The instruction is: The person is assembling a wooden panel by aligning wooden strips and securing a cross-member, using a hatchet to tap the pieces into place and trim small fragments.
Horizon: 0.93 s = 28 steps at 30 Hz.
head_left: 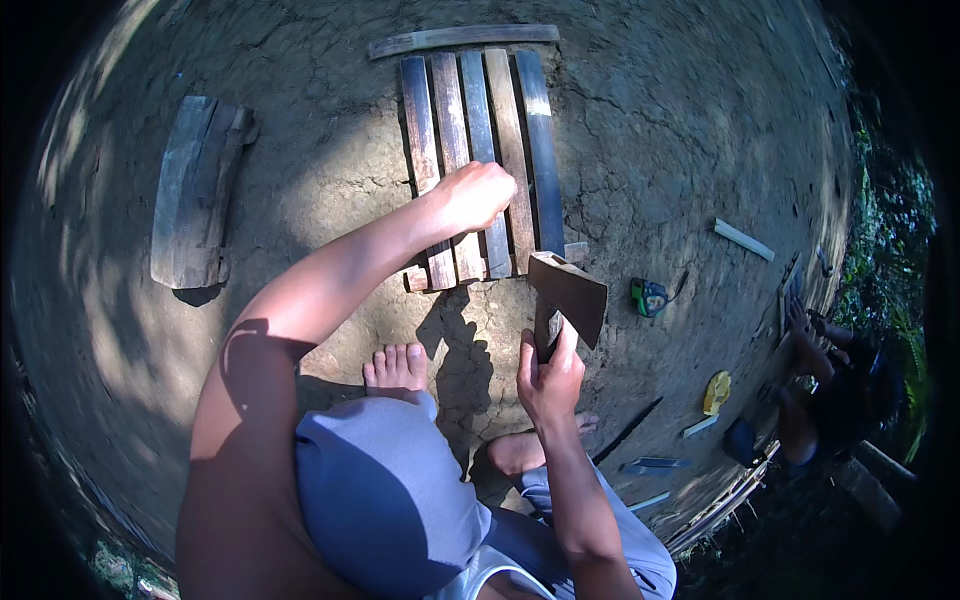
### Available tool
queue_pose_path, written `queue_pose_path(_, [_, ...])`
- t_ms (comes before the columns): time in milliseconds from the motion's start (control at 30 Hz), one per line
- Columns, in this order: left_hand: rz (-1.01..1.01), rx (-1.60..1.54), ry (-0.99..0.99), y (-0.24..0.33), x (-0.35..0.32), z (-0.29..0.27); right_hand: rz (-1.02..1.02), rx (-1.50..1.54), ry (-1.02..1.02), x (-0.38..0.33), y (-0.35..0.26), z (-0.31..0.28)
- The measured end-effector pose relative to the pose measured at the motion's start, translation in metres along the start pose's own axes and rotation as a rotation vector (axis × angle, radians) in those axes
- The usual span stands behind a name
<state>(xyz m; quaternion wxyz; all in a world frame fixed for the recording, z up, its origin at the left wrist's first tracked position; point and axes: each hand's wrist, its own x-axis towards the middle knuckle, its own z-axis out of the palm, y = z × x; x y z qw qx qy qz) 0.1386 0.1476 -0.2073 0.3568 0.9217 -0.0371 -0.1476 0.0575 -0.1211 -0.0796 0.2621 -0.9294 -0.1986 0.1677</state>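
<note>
Slats (pixel 478 160) lie side by side on the cracked dirt ground (pixel 660 120), far of the bare feet. Left hand (pixel 473 195) rests fisted on their near ends; right hand (pixel 548 378) grips a hatchet (pixel 568 297), blade raised just right of the slats.

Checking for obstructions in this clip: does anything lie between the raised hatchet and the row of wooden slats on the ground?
Nothing visible does. The hatchet, held in the right hand, hangs just off the near ends of the slats. The left hand rests on the slats, left of the blade.
</note>
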Motion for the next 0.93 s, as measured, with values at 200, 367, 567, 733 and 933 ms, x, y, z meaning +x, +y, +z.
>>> queue_pose_path(200, [-0.094,0.007,-0.036,0.015,0.01,-0.018,-0.067,-0.055,-0.01,0.006,-0.004,0.005])
queue_pose_path(367, [-0.169,0.066,0.012,0.014,0.017,-0.024,0.039,-0.052,-0.16,0.015,0.012,0.0])
queue_pose_path(567, [-0.162,-0.042,-0.021,0.002,0.012,-0.011,-0.318,-0.059,0.18,0.018,-0.01,-0.008])
queue_pose_path(733, [-0.19,-0.014,-0.059,0.011,0.018,-0.017,0.035,-0.14,-0.174,0.018,0.019,0.018])
queue_pose_path(933, [-0.172,0.038,-0.09,0.01,0.016,-0.023,-0.357,-0.071,0.259,0.012,0.007,0.006])
